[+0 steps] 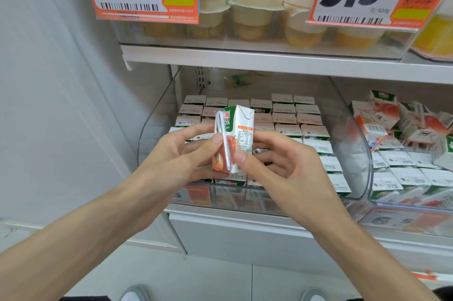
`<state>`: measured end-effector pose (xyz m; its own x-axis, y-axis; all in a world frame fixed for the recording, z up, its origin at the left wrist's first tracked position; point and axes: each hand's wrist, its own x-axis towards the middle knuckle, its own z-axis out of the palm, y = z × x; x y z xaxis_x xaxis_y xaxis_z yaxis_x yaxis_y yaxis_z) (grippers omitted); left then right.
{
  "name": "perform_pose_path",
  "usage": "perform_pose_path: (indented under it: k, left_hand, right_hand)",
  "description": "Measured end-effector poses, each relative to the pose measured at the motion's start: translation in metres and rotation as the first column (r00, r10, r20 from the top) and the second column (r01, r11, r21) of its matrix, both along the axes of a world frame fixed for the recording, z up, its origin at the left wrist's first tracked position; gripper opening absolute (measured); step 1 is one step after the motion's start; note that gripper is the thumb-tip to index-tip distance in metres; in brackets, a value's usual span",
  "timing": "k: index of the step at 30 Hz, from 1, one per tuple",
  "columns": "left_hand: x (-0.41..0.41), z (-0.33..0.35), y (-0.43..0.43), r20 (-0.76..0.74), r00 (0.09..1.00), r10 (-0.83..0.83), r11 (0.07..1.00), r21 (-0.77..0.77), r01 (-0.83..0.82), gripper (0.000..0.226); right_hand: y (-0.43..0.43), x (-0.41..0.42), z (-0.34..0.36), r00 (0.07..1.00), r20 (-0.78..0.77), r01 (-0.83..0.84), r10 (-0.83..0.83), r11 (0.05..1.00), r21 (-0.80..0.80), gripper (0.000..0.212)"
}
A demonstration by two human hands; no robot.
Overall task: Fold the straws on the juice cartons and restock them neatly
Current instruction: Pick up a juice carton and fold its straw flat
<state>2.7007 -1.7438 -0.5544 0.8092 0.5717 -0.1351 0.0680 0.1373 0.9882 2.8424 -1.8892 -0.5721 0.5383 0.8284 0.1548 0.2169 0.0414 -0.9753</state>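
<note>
A small juice carton (pixel 241 126), white and green with an orange fruit picture, is held upright in front of the shelf bin. A wrapped white straw (pixel 224 140) runs down its front face. My left hand (pixel 182 153) holds the carton from the left, its thumb pressing on the straw. My right hand (pixel 277 161) holds it from the right, with the thumb on the carton's lower corner beside the straw's end. Behind, rows of the same cartons (pixel 286 119) stand packed in a clear plastic bin (pixel 157 114).
A second clear bin (pixel 407 144) at the right holds cartons, some lying loose and tilted on top. The white shelf (pixel 269 60) above carries fruit cups and two orange 9.9 price cards. A grey wall lies at the left, and my shoes show on the floor below.
</note>
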Motion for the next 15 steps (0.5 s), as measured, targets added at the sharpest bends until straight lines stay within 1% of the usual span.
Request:
perform_pose_path:
  k: [3, 4, 7, 8, 15]
  left_hand:
    - [0.0008, -0.0012, -0.0003, 0.012, 1.0, 0.014, 1.0, 0.022, -0.014, 0.038]
    - [0.0009, -0.0012, -0.0002, 0.015, 1.0, 0.014, 1.0, 0.026, -0.014, 0.037]
    - [0.0002, -0.0004, 0.0014, 0.02, 1.0, -0.009, 1.0, 0.017, 0.008, 0.032]
    - [0.0001, 0.0, 0.002, 0.022, 1.0, -0.017, 1.0, 0.011, 0.016, 0.031]
    - [0.0016, 0.0008, 0.0015, 0.013, 1.0, 0.009, 1.0, -0.021, -0.008, 0.029]
  right_hand:
    - [-0.0003, 0.0008, 0.0015, 0.997, -0.071, 0.001, 0.0, 1.0, 0.011, 0.026]
    - [-0.0004, 0.0011, 0.0019, 0.995, -0.097, 0.004, -0.002, 1.0, 0.014, 0.029]
    - [-0.0008, 0.0019, 0.0031, 0.988, -0.155, 0.028, -0.025, 0.999, 0.019, 0.047]
    - [-0.0006, 0.0018, 0.0037, 0.986, -0.165, 0.03, -0.026, 0.999, 0.021, 0.049]
    - [-0.0013, -0.0009, 0.0085, 0.985, -0.171, 0.019, -0.014, 0.999, 0.033, 0.045]
